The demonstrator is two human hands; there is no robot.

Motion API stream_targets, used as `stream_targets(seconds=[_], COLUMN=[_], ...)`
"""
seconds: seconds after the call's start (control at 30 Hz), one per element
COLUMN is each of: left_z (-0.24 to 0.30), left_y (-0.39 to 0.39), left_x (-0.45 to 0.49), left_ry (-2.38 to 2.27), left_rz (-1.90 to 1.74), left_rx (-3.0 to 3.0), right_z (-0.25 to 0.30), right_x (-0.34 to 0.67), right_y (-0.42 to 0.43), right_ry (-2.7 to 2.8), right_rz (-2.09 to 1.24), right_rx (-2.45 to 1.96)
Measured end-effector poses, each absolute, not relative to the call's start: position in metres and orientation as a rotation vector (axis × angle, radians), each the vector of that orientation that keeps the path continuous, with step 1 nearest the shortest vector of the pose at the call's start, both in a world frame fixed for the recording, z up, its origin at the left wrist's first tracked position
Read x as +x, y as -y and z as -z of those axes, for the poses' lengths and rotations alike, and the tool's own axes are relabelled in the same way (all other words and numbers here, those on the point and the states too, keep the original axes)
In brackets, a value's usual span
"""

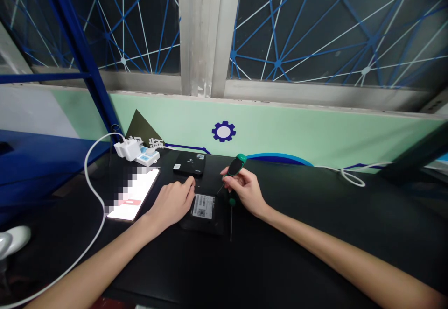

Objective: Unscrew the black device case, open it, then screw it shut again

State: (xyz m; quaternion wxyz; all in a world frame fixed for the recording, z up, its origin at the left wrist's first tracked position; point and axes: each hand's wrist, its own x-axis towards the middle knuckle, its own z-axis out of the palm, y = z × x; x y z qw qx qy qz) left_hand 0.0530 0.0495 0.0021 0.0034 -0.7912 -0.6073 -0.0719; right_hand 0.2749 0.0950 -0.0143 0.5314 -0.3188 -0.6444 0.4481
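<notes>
Right hand (247, 190) fingers pinch screwdriver (234, 169), tip on box (205, 211); left hand (173, 202) fingers together, flat on its left edge.

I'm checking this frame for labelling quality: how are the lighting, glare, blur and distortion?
Head view: dim overall, the black device barely separates from the dark table; the lit phone screen is blown out and partly pixelated; wide-angle bending curves the wall band and stretches the corners; the left hand, right hand and green-handled screwdriver stay fairly sharp.
</notes>
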Motion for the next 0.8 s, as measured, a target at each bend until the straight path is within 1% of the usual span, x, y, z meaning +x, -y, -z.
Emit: stream_targets(seconds=[0.13,0.37,0.8], left_z=[-0.0013,-0.0048,-0.002], left_y=[-0.0498,-0.0467,-0.0487], left_x=[0.0514,0.053,0.0536], left_ry=[1.898,1.933,1.956], left_rz=[0.185,0.116,0.156], left_rx=[-2.479,-2.45,-2.445], right_z=[0.0118,0.0068,0.0074], right_x=[0.2742,0.2733,0.2739], right_y=[-0.096,-0.096,-0.0946], right_ry=[1.541,1.543,1.663], right_rz=[-1.157,-1.201,-1.24], right_rx=[-0.724,-0.701,-0.612])
